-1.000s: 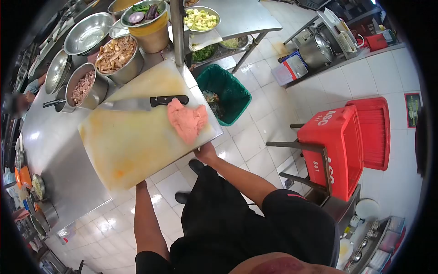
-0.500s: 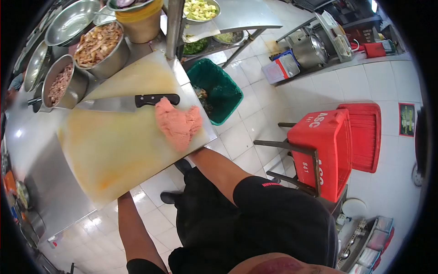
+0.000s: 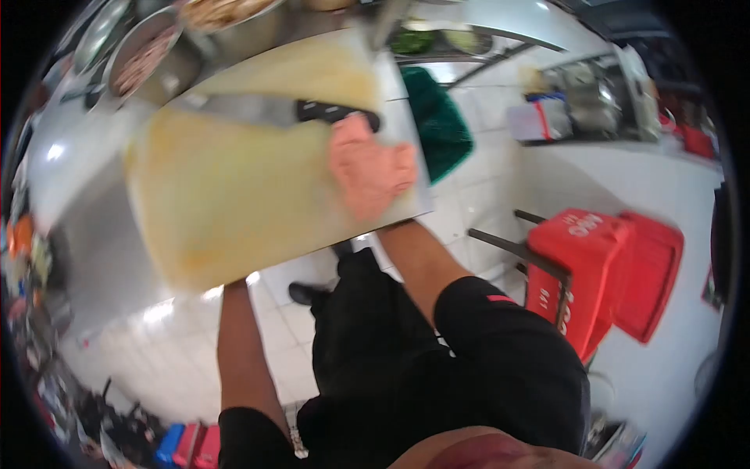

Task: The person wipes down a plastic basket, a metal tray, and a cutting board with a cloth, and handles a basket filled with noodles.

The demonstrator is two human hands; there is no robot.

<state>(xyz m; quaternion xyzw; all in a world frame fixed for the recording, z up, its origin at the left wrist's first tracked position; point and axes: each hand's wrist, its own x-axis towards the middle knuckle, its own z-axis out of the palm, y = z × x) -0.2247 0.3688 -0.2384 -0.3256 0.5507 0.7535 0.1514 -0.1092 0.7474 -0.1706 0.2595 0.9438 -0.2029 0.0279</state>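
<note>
My left arm reaches to the front edge of a yellowed cutting board (image 3: 234, 187), and the left wrist (image 3: 235, 287) meets it near the near-left corner. Toward the right corner, my right wrist (image 3: 397, 228) passes under the same edge. The board hides both hands, so their fingers cannot be seen. On the board's right part sits a lump of pink minced paste (image 3: 367, 168). A large kitchen knife with a black handle (image 3: 316, 112) lies flat behind it, blade pointing left, its handle end against the paste.
Behind the board stand a metal pot of chopped pinkish meat (image 3: 148, 62) and another pot (image 3: 242, 31) of sliced food. A green bin (image 3: 441, 129) is on the floor to the right. Farther right is a red crate (image 3: 574, 262) on a metal-legged stand.
The view has swung, so the board, knife and paste now appear farther up and right. They keep the same places relative to one another. Both wrists remain at the board's front edge.
</note>
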